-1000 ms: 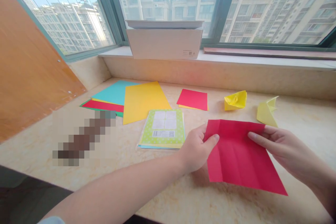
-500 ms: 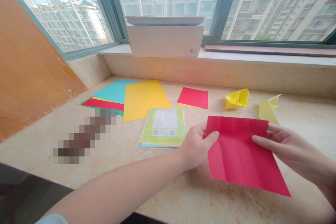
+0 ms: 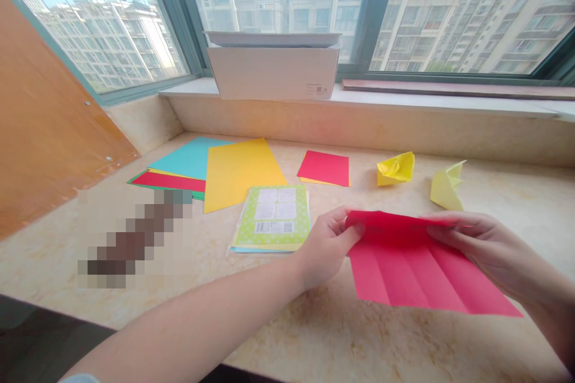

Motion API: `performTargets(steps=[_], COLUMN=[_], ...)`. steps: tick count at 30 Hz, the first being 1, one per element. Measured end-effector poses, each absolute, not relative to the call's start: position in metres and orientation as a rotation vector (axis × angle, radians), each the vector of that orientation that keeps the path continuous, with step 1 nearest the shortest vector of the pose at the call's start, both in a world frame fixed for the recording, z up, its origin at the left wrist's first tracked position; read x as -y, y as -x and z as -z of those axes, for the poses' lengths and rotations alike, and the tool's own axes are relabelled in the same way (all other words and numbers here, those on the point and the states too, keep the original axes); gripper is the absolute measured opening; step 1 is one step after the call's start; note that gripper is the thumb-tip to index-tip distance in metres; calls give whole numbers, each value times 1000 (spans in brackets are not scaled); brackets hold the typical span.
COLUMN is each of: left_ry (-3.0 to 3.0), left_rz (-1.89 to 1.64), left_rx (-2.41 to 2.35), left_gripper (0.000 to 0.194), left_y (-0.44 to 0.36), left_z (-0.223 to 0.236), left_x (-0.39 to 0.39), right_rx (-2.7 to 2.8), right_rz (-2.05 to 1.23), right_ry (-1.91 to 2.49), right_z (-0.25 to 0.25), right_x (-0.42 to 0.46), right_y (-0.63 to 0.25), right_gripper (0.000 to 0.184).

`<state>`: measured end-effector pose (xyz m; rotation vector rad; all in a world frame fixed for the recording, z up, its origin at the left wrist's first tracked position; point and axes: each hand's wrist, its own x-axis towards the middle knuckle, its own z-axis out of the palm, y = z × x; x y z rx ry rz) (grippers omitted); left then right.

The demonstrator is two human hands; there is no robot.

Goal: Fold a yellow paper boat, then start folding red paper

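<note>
A creased red sheet of paper (image 3: 417, 275) is held above the counter between both hands, its top part bent over toward me. My left hand (image 3: 330, 242) pinches its upper left corner, thumb in front and fingers behind. At the upper right edge, my right hand (image 3: 476, 245) grips the same sheet, with some fingers tucked behind it. Several fold lines run down the paper. Beyond the right hand lie a folded yellow paper boat shape (image 3: 395, 169) and a pale yellow folded paper piece (image 3: 448, 187).
A green dotted paper pack (image 3: 274, 218) lies left of my left hand. Behind it are a yellow sheet (image 3: 242, 173), a blue sheet (image 3: 188, 155) and small red squares (image 3: 324, 167). A white box (image 3: 274, 73) stands on the sill. A pixelated patch covers something at left.
The top of the red sheet has bent over toward me, and its face now tilts flatter. My right hand has shifted along the upper edge. The view has turned slightly right.
</note>
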<state>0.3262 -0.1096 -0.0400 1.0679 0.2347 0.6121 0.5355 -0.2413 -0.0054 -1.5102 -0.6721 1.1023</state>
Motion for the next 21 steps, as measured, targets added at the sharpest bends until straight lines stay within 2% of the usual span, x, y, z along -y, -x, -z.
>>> performTargets(steps=[7, 14, 17, 21], left_ry=[-1042, -950, -889, -913], left_rz=[-568, -543, -471, -405], left_rx=[-191, -169, -133, -80], left_gripper=[34, 53, 67, 62], left_y=[-325, -325, -326, -326], left_z=[38, 46, 49, 46], left_x=[115, 114, 115, 118], right_rx=[506, 506, 452, 473], right_rz=[-1210, -1244, -1169, -980], right_ry=[1475, 1512, 1540, 1627], right_z=[8, 22, 24, 23], right_x=[242, 243, 243, 242], right_y=[-538, -551, -549, -543], right_gripper=[26, 66, 68, 65])
